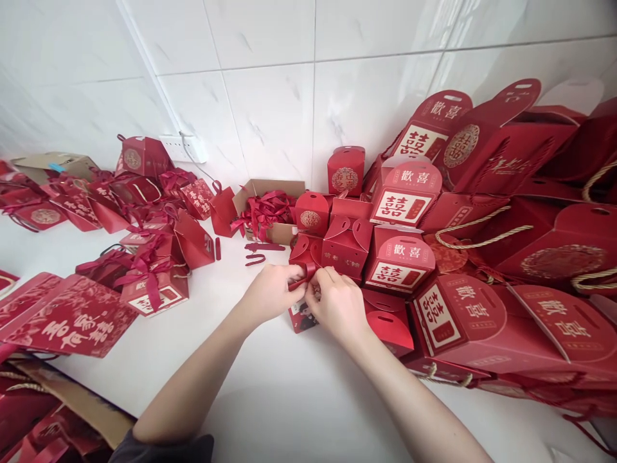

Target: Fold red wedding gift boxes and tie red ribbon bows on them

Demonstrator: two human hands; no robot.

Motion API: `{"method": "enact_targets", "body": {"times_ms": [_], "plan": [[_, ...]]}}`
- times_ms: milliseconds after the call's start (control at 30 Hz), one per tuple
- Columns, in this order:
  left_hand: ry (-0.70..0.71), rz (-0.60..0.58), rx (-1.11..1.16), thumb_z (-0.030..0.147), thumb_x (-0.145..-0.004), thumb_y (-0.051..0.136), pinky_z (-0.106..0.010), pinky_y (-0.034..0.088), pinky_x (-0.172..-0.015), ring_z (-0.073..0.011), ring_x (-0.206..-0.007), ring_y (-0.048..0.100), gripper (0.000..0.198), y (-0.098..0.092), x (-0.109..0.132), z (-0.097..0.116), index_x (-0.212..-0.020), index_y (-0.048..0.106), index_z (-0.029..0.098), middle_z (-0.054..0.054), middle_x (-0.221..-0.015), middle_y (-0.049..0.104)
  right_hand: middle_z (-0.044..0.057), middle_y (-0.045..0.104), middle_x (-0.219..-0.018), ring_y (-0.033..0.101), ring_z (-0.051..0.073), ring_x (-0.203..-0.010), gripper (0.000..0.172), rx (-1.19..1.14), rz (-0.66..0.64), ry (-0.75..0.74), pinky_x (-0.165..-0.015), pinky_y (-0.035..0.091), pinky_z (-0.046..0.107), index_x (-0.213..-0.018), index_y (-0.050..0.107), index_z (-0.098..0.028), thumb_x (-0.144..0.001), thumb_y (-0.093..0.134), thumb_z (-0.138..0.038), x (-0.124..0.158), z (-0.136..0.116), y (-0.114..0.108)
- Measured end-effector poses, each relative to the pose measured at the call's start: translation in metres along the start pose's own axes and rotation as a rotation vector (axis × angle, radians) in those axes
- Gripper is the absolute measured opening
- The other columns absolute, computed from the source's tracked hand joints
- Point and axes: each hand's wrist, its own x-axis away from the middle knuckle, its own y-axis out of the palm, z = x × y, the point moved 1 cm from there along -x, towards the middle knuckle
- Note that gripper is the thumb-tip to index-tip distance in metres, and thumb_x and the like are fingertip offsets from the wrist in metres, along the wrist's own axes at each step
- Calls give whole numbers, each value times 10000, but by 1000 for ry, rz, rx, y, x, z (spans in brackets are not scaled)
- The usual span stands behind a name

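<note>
Pinching a glossy dark-red fabric ribbon [305, 275] between them, the left hand [270, 294] and right hand [338, 305] should draw it evenly, without crushing the small red cardboard box [299, 321] just below the grip.

The left hand [270, 290] and right hand [339, 302] cover much of the small red cardboard box [303, 318] beneath them; what the right fingertips pinch is hidden, as are the ends of the glossy dark-red ribbon [303, 274] between the hands. Far right of the right hand, a large red gift box [573, 236] is cut off; nearer, a white-labelled red box [400, 262] bears illegibly small print.
</note>
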Motion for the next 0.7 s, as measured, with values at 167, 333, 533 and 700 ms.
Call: {"method": "enact_targets", "body": {"times_ms": [167, 333, 533, 700], "plan": [[-40, -65, 9, 210, -790, 522, -226, 253, -519, -93, -564, 327, 194, -4, -6, -8, -615, 456, 157, 37, -574, 375, 45, 648, -817, 590, 195, -748, 104, -72, -45, -105, -735, 423, 305, -825, 592, -187, -898, 521, -203, 1, 11, -13], [-1, -157, 65, 214, -790, 547, -220, 257, -501, -84, -538, 314, 193, -12, -10, -16, -617, 486, 155, 47, -552, 370, 105, 627, -1112, 554, 262, -1048, 153, -268, -51, -80, -912, 412, 381, -1057, 583, -179, -923, 516, -207, 0, 23, -28], [48, -231, 83, 234, -841, 531, -199, 319, -533, -85, -565, 401, 137, -13, -10, -16, -774, 630, 166, 39, -617, 520, 27, 664, -918, 617, 182, -843, 77, -554, -173, 21, -755, 446, 285, -920, 579, -210, -956, 520, -246, 1, 27, -22], [67, -202, -14, 291, -866, 524, -212, 319, -537, -93, -552, 388, 203, -12, -7, -12, -757, 631, 156, 27, -608, 510, 27, 627, -895, 587, 178, -810, 81, -549, -178, 4, -725, 429, 279, -907, 539, -211, -968, 488, -228, 1, 27, -20]]}}
